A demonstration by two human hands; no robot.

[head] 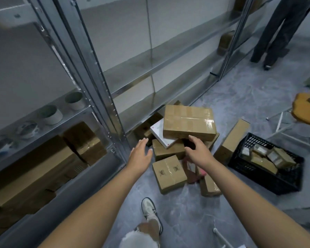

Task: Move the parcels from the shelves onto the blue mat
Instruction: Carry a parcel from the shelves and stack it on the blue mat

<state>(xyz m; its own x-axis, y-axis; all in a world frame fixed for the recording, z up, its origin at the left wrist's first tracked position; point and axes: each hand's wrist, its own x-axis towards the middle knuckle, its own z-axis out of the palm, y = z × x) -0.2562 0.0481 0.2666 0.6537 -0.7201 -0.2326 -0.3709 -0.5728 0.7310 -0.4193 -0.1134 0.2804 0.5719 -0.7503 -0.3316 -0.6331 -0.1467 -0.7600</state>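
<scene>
A heap of cardboard parcels lies on the blue-grey floor mat at the foot of the metal shelves. A large taped brown parcel tops the heap, over a white flat box. A smaller brown parcel lies nearest me. My left hand hovers with straight fingers left of the heap and holds nothing. My right hand hangs with loosely bent fingers just below the large parcel's front edge, empty. More brown boxes sit on the lower left shelf.
A black plastic crate with small packets stands to the right, a tall brown box leaning beside it. Rolls of tape line the left shelf. Another person's legs stand at the far right. My shoe is below.
</scene>
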